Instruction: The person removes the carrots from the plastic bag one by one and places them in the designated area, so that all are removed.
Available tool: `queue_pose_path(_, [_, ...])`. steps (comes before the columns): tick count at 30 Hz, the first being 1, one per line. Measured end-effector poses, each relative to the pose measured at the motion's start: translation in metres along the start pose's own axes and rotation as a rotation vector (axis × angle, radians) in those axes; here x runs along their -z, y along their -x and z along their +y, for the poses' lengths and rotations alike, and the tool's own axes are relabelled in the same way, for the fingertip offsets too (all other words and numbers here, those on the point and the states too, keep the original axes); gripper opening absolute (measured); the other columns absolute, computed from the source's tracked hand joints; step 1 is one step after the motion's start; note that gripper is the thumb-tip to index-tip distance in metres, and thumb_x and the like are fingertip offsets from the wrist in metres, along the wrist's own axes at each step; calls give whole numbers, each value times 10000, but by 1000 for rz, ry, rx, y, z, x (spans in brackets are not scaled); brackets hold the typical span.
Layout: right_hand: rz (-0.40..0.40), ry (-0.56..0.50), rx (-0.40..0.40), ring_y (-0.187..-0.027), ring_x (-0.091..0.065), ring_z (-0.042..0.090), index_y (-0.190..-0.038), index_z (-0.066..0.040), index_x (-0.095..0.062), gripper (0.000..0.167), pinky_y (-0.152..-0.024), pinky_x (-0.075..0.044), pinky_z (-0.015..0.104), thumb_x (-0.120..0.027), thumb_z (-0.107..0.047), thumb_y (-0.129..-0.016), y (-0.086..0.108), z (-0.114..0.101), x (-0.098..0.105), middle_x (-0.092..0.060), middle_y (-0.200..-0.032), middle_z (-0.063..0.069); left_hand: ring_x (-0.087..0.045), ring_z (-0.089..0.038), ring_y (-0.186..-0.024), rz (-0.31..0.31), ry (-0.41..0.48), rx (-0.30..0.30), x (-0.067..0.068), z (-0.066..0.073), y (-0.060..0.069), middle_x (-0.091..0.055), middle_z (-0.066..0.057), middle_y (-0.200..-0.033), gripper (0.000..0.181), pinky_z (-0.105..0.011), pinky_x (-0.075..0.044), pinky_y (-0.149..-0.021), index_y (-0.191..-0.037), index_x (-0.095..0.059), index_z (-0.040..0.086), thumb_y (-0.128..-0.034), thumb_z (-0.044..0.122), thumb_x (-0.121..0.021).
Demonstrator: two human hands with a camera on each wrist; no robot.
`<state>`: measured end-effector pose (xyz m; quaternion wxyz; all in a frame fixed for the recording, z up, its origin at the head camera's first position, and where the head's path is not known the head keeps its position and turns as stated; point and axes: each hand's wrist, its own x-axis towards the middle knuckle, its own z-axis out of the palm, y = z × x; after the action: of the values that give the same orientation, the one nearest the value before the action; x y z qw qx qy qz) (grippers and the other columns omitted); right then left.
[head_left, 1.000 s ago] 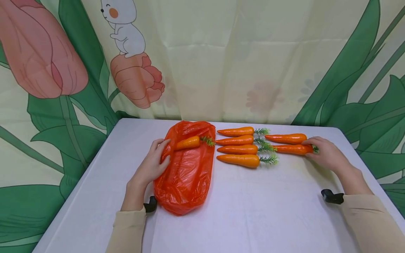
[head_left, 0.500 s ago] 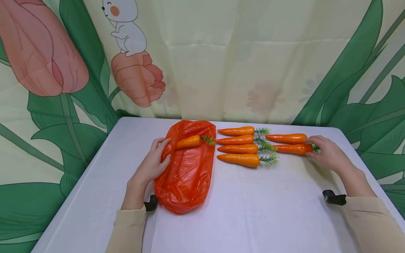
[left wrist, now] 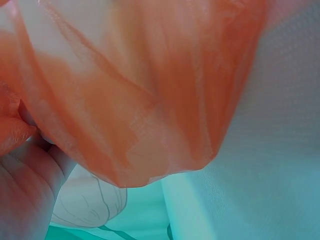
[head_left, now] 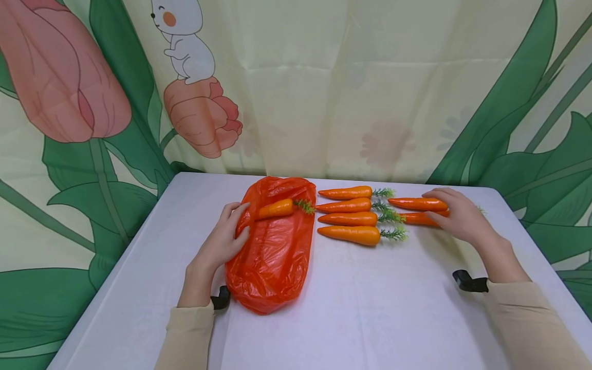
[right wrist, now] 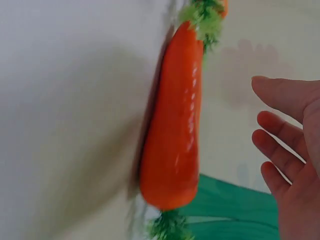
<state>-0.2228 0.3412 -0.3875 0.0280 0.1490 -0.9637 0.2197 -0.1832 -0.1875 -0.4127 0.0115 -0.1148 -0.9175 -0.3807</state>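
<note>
My left hand grips the left edge of a red plastic bag. In the left wrist view the bag's thin film hangs across the picture, with part of the hand at the left. Inside the bag's opening lies an orange carrot, its green top pointing right. At the right my right hand hovers over two carrots, the rear one and the front one. Its fingers are apart from the carrot in the right wrist view and hold nothing. It hides the front carrot's thick end.
Several carrots with green tops lie in a stacked row just right of the bag. The white table ends at a printed curtain behind. Each wrist wears a black camera.
My right hand has let go of the front right carrot's leafy end and moved left and slightly up over the pair. The left hand and the bag stay put.
</note>
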Motion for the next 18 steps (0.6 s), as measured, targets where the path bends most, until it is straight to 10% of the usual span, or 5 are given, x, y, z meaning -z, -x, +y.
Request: queue_pose_path(18, [72, -53, 126, -1291, -436, 465, -1320, 6, -600, 426, -1038, -371, 661, -720, -142, -939, -36, -59, -22, -520, -1371, 251, -446, -340, -1314, 1, 4, 14, 1, 1, 0, -280, -103, -1536, 607, -528, -460, -1017, -1546, -377, 117, -986, 79, -608])
